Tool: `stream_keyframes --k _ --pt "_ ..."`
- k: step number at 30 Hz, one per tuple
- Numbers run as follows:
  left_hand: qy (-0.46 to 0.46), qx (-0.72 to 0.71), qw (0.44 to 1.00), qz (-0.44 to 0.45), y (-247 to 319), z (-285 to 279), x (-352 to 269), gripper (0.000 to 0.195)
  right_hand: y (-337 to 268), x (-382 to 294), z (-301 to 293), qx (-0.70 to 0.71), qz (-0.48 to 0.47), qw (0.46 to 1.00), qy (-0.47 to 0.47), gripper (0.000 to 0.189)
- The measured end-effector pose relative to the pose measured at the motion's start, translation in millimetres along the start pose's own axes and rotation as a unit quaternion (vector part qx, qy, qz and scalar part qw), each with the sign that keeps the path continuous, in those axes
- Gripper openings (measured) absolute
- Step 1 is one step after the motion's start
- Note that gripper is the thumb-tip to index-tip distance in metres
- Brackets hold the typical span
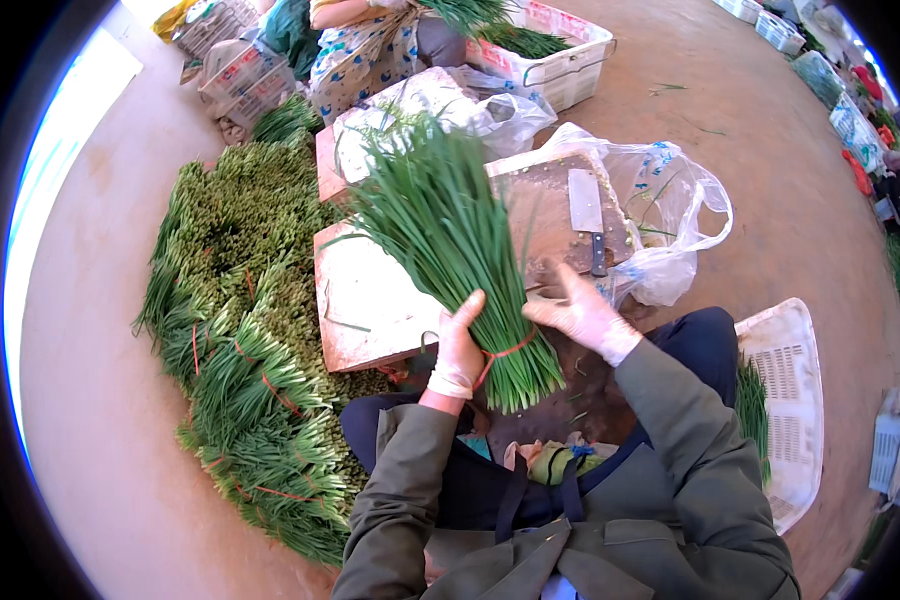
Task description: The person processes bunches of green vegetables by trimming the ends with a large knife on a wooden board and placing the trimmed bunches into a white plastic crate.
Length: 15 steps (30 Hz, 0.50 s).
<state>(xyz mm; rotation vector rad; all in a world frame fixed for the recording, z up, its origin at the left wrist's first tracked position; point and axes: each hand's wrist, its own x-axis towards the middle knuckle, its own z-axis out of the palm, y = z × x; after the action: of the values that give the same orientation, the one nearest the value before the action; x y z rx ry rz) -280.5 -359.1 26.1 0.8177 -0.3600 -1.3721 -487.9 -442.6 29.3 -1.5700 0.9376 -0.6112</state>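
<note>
A thick bundle of green garlic chives point(457, 232) is gripped in my gloved left hand point(457, 349), its leaves fanning away from me and the pale cut ends toward my lap. A red band point(511, 348) circles the bundle near those ends and also runs down by my left wrist. My gloved right hand point(574, 307) is beside the bundle's right side with its fingers apart; whether a fingertip touches the leaves I cannot tell. Beyond that hand, a cleaver point(586, 206) with a black handle lies on a worn board point(536, 202).
A large heap of banded chive bundles point(270, 405) covers the floor at my left. Clear plastic bags point(675, 225) hang by the board. To my right stands a white plastic crate point(787, 420) with chives inside. Opposite sits another person point(367, 45) near a second crate point(570, 71).
</note>
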Motion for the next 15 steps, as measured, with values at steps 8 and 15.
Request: stream_keyframes --k 8,15 --pt "0.02 0.035 0.998 -0.043 -57.2 21.1 -11.7 0.036 0.9 13.3 18.3 0.221 -0.036 0.952 0.21 0.046" --pt "0.054 -0.114 0.983 -0.136 -57.6 15.5 1.8 0.041 18.2 20.2 7.9 0.348 0.051 0.889 0.294 0.024"
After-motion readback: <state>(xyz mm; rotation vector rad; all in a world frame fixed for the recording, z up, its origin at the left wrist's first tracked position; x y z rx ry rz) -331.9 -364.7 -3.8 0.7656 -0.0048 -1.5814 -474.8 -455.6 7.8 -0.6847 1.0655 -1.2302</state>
